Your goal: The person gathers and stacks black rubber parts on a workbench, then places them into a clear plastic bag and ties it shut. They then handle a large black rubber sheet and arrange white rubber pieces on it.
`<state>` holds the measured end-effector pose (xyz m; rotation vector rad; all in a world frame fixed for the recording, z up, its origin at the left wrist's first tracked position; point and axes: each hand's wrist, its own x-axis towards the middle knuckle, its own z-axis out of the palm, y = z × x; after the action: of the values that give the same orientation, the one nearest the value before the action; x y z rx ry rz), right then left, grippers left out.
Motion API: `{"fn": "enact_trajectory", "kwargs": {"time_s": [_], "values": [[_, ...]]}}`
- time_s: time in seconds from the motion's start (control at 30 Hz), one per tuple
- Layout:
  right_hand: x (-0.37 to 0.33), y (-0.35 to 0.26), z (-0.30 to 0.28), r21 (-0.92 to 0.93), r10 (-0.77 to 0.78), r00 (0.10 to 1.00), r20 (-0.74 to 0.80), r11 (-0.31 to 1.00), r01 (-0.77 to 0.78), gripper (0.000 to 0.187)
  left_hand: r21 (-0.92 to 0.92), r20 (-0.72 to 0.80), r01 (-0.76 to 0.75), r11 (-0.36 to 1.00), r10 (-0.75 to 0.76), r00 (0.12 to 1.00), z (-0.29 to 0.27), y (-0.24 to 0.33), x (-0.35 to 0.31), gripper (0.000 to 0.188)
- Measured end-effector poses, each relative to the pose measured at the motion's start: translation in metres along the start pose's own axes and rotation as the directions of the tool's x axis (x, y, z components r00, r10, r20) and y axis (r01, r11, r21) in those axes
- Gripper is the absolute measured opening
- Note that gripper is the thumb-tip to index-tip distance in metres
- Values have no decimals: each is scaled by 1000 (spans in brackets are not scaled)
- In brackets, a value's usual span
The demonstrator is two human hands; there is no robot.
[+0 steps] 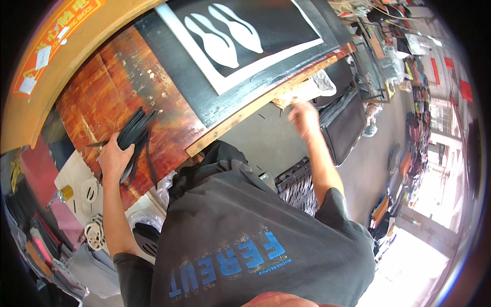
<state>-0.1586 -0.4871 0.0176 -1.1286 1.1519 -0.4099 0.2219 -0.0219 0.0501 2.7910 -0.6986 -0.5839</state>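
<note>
Fingers of left hand [114, 157]: pinched round bundle of thin black strips [134, 130], over red-brown tabletop [102, 89] | Fingers of right hand [305, 118]: blurred, cannot tell | Probably light, bendy, prone to slide apart; best gripped mid-length, across every layer.

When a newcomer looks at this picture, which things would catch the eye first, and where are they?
Probably first the two white, spoon-like shapes on a black rectangular sheet at the top centre, because of their strong contrast. Next may come the bundle of thin black strips in the person's left hand, over the worn reddish-brown tabletop. A broad yellow panel also curves across the upper left.
</note>
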Motion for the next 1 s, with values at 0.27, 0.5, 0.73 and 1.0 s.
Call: {"fn": "enact_trajectory", "kwargs": {"time_s": [0.27,0.5,0.73,1.0], "values": [[-24,33,70,120,34,923,383,989,-86,31,-90,48,-40,995,45,998,-7,58,-6,60],[-81,31,302,58,-139,762,632,989,133,103,-682,171,90,726,40,984,-34,58,-24,56],[-114,-40,361,-72,-159,520,839,915,396,78,-942,-10,20,-336,89,996,-13,64,-50,59],[-134,-117,407,-547,-100,596,796,302,781,63,-919,-68,-127,-374,-165,984,96,102,-42,100]]}}
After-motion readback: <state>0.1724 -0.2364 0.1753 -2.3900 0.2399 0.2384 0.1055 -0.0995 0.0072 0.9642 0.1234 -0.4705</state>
